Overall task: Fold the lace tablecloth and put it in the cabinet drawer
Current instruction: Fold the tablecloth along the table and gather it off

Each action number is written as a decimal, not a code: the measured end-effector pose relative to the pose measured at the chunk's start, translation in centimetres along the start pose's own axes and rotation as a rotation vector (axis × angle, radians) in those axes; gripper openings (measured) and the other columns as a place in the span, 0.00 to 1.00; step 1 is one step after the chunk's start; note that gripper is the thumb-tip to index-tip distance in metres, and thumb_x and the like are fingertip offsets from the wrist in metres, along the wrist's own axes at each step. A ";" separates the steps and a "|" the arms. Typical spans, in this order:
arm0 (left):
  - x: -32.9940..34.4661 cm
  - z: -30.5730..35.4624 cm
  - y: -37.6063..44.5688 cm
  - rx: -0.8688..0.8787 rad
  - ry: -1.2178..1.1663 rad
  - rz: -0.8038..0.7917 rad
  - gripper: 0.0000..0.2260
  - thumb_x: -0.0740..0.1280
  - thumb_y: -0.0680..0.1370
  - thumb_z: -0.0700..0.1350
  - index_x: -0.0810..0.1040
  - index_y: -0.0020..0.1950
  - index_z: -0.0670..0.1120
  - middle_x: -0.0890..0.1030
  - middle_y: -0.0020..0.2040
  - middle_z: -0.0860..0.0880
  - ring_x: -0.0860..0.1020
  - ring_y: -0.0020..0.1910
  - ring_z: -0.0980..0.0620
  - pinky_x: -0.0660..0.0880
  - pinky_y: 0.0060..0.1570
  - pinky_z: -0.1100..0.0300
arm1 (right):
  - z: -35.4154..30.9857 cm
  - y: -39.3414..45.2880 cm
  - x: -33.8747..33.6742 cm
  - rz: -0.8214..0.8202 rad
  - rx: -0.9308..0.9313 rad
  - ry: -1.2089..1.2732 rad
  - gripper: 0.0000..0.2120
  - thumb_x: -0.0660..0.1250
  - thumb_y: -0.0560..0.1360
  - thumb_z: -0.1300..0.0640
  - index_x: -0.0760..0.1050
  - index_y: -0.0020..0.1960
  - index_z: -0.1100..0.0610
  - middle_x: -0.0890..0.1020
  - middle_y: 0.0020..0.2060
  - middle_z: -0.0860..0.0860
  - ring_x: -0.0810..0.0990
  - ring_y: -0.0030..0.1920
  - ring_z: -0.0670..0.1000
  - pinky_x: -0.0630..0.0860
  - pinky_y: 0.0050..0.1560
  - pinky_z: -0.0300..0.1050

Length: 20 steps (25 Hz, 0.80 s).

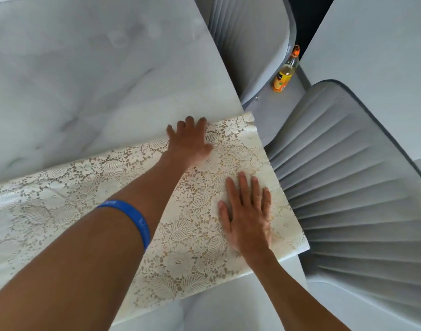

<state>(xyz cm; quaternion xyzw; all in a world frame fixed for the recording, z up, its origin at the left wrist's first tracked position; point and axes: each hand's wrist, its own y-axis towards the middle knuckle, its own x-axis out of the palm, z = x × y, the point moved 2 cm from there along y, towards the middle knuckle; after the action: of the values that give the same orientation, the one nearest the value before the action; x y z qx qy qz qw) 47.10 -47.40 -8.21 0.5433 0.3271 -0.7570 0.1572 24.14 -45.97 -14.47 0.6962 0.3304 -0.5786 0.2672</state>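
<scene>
The cream lace tablecloth lies folded into a long band across the near part of the white marble table. Its right end reaches the table's right edge. My left hand rests on the band's far edge, fingers curled over the fold, a blue wristband on that forearm. My right hand lies flat, fingers spread, pressing the cloth near its right end. No cabinet drawer is in view.
Two grey pleated chairs stand to the right of the table, one near and one farther back. An orange juice bottle stands on a grey surface between them.
</scene>
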 end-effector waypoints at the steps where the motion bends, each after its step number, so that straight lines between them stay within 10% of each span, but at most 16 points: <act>1: -0.1 0.0 0.8 -0.015 0.009 0.001 0.28 0.69 0.73 0.54 0.64 0.70 0.49 0.69 0.65 0.43 0.68 0.66 0.41 0.63 0.67 0.40 | 0.0 0.1 0.0 -0.002 0.002 -0.002 0.30 0.50 0.81 0.40 0.50 0.79 0.50 0.51 0.79 0.54 0.47 0.79 0.60 0.47 0.76 0.65; 20: -3.7 1.3 -1.7 0.135 -0.481 0.030 0.06 0.72 0.73 0.48 0.76 0.42 0.49 0.76 0.34 0.55 0.75 0.34 0.53 0.67 0.34 0.60 | 0.1 0.5 -0.1 -0.028 0.004 0.030 0.32 0.50 0.79 0.36 0.53 0.79 0.50 0.52 0.79 0.53 0.47 0.79 0.59 0.44 0.76 0.63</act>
<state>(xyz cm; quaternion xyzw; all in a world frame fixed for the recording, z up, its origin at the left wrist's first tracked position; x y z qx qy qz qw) 46.53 -47.42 -3.94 0.3614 0.2209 -0.8823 0.2052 24.44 -46.33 -14.44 0.7006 0.3430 -0.5724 0.2527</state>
